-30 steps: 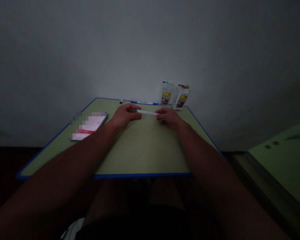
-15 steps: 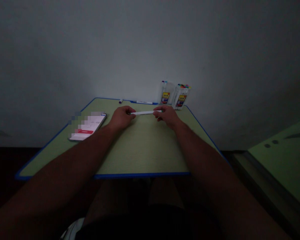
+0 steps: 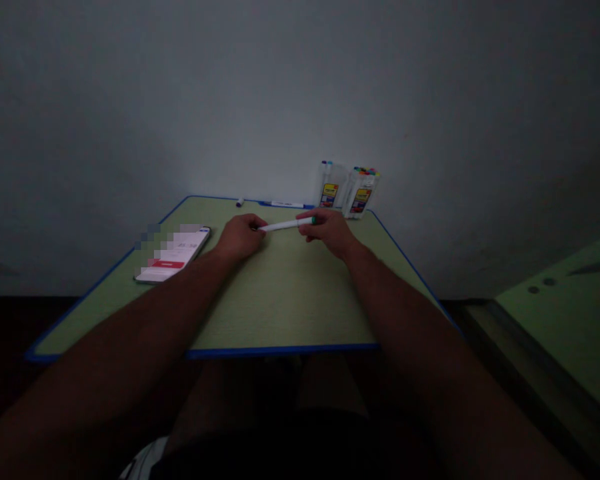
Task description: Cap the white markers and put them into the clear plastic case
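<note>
A white marker (image 3: 283, 226) with a green end at its right spans the gap between my two hands, just above the table. My left hand (image 3: 244, 235) pinches its left end between thumb and fingers; that tip is hidden. Near the green end, my right hand (image 3: 326, 229) has closed its fingers on the marker, which tilts slightly up to the right. Behind my hands, a marker with a white barrel and blue ends (image 3: 287, 205) lies along the table's back edge. A small dark-ended cap or short piece (image 3: 240, 202) is left of it.
Two clear cases of coloured markers, a sparser one (image 3: 329, 187) and a fuller one (image 3: 362, 192), stand at the back right against the wall. A phone (image 3: 173, 255) with a lit screen lies on the left of the blue-edged green table (image 3: 285, 300).
My right hand has shifted slightly left along the marker, and its green end now shows. The marker's right end has risen a little. My left hand keeps its pinch.
</note>
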`<control>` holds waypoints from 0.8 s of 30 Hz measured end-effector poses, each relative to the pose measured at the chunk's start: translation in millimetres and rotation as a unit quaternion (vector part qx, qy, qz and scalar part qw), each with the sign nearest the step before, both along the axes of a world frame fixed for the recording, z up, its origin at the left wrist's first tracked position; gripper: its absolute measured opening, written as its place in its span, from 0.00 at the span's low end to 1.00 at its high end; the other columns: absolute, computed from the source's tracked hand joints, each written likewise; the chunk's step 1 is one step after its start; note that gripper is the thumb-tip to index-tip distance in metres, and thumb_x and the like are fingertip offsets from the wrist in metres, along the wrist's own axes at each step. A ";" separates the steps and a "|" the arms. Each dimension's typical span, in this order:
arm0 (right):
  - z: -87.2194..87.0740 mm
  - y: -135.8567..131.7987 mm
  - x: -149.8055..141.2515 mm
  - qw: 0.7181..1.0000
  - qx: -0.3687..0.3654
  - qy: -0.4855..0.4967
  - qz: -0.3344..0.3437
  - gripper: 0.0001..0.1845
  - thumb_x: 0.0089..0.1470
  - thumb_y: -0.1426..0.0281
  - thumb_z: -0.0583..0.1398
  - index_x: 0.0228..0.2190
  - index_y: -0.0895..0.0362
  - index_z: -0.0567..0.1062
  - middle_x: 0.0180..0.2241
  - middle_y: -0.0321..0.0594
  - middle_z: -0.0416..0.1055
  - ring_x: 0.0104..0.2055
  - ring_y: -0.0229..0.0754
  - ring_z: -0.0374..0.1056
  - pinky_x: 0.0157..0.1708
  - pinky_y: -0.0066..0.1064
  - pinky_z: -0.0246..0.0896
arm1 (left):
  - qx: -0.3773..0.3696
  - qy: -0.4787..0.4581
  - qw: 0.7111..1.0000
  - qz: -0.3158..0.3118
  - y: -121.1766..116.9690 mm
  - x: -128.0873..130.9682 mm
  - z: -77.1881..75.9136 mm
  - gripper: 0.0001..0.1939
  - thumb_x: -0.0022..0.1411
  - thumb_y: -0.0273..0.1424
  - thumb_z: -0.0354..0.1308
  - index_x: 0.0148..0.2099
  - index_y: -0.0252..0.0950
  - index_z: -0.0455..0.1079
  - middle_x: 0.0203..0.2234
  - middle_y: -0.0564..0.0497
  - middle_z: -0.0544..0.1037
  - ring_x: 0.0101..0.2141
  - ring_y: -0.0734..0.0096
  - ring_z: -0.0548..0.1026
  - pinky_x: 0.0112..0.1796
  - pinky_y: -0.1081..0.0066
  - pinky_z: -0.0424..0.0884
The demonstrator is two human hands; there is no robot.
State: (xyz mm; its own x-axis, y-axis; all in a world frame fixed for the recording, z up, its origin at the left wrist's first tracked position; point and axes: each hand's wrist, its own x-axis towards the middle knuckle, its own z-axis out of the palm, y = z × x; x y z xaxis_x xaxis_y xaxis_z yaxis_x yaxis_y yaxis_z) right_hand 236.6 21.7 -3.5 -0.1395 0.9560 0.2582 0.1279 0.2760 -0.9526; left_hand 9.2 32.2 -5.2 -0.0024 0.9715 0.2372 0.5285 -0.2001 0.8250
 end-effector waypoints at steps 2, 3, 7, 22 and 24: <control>0.2 -0.1 -0.3 1.000 0.001 0.002 0.001 0.17 0.39 0.71 0.71 0.36 0.56 0.82 0.23 0.32 0.72 0.25 0.33 0.67 0.25 0.26 0.70 | 0.000 -0.017 1.000 -0.003 -0.3 -0.1 0.0 0.10 0.42 0.20 0.65 0.27 0.40 0.77 0.19 0.53 0.73 0.27 0.66 0.69 0.33 0.69 0.64; 0.3 -0.1 -0.4 1.000 0.001 0.003 0.000 0.17 0.39 0.70 0.71 0.36 0.56 0.82 0.23 0.32 0.72 0.25 0.33 0.67 0.25 0.26 0.69 | 0.001 -0.023 1.000 -0.004 -0.5 -0.1 0.1 0.10 0.42 0.20 0.65 0.27 0.40 0.77 0.19 0.53 0.73 0.26 0.66 0.69 0.33 0.68 0.64; 0.4 -0.1 0.4 1.000 -0.003 0.000 -0.010 0.15 0.41 0.70 0.70 0.36 0.56 0.81 0.24 0.33 0.73 0.25 0.33 0.67 0.24 0.26 0.68 | 0.001 -0.025 1.000 -0.006 -0.6 0.0 -0.6 0.09 0.42 0.20 0.65 0.27 0.40 0.77 0.20 0.53 0.73 0.27 0.65 0.69 0.34 0.68 0.64; -0.9 5.9 10.5 0.995 -0.028 0.016 -0.092 0.09 0.44 0.75 0.66 0.32 0.58 0.79 0.20 0.33 0.70 0.22 0.35 0.67 0.20 0.25 0.65 | 0.013 0.011 1.000 0.004 0.5 0.0 -0.6 0.07 0.47 0.23 0.65 0.30 0.39 0.76 0.24 0.50 0.76 0.29 0.65 0.72 0.35 0.67 0.66; -1.3 6.4 11.2 0.995 -0.033 0.020 -0.090 0.09 0.44 0.75 0.66 0.32 0.58 0.79 0.20 0.33 0.70 0.22 0.34 0.67 0.20 0.25 0.65 | 0.015 0.008 1.000 0.000 1.5 -0.3 -1.9 0.07 0.47 0.23 0.65 0.31 0.39 0.77 0.25 0.50 0.76 0.30 0.64 0.72 0.35 0.66 0.67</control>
State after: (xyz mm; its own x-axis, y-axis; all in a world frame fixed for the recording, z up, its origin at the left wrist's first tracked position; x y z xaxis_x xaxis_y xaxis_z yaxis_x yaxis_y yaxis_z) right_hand 247.8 28.1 -4.8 0.0451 0.9794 0.1966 0.1314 0.1893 -0.9731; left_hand 8.8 33.7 -7.1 0.0012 0.9639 0.2662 0.5420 -0.2243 0.8099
